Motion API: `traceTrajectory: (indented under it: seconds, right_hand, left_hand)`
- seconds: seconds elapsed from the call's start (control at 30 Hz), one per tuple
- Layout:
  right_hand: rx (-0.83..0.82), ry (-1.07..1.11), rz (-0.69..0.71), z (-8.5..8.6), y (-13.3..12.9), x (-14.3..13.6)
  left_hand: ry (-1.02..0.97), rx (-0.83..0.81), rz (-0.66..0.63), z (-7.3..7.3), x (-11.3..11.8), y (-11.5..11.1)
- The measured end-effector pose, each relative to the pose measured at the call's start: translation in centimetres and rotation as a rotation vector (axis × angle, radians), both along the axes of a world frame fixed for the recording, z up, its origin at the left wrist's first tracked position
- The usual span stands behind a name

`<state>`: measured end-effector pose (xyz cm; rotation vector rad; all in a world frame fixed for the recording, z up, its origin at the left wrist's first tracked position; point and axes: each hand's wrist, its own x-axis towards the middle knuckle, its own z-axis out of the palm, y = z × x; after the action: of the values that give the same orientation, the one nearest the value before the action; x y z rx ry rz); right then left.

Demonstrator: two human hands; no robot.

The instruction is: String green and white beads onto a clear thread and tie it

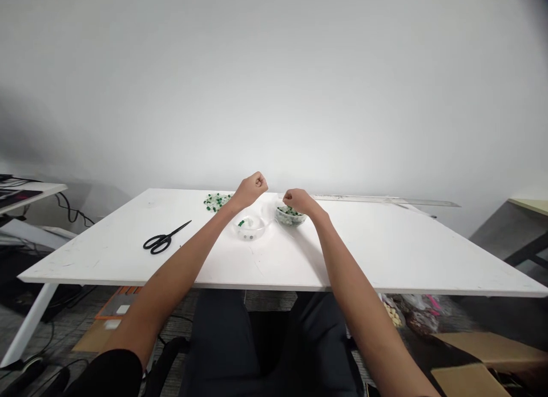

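My left hand [253, 188] is closed and raised above the back of the table, up and behind a clear round bowl [250, 228] with a few green and white beads in it. Whatever its curled fingers hold, if anything, is hidden. My right hand [298, 200] is closed too, held over the upper edge of a second clear bowl [290, 216] that is filled with green and white beads. Nothing can be made out in its fingers. Loose green and white beads [215, 201] lie spread on the table to the left of my left hand.
Black scissors [165, 239] lie on the white table [274, 271] at the left. A long clear ruler [385, 200] runs along the back edge to the right, past the corner. A cardboard box [492, 351] and bags [422, 312] are on the floor at the right.
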<state>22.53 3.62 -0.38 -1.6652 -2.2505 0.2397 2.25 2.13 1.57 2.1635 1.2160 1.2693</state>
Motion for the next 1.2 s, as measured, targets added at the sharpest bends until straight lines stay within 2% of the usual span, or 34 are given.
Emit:
traceTrajectory:
  seconds: [0.07, 0.17, 0.33, 0.47, 0.6, 0.7, 0.9, 1.07, 1.2]
  right_hand:
    - [0.043, 0.115, 0.019, 0.0, 0.3, 0.1]
    - [0.052, 0.459, 0.091, -0.3, 0.6, -0.3]
    - [-0.026, 0.991, 0.226, -0.2, -0.1, -1.7]
    - [-0.112, 1.220, 0.274, -0.2, -1.3, -3.1]
    - [-0.143, 1.259, 0.291, -1.0, -1.4, -4.4]
    - [-0.089, 1.245, 0.296, -1.6, -1.2, -5.0]
    - [-0.029, 1.301, 0.311, -1.4, -1.5, -5.1]
    - [0.017, 1.179, 0.256, -0.9, -2.0, -5.1]
    - [0.089, 1.075, 0.208, -0.4, -2.3, -5.1]
  left_hand:
    - [-0.016, 0.012, 0.015, -0.4, -0.2, -0.3]
    - [-0.025, 0.005, 0.042, -0.8, -0.8, -1.2]
    - [-0.007, 0.041, 0.058, -1.2, -1.7, -2.0]
    - [0.069, 0.160, 0.070, -1.5, -1.8, -2.0]
    - [0.150, 0.212, 0.085, -1.7, -1.8, -1.9]
    - [0.192, 0.250, 0.095, -1.8, -1.7, -1.9]
    - [0.204, 0.326, 0.110, -2.2, -1.3, -1.8]
    - [0.096, 0.352, 0.130, -2.0, -1.2, -1.6]
    - [-0.097, 0.238, 0.158, -0.7, -1.2, -0.7]
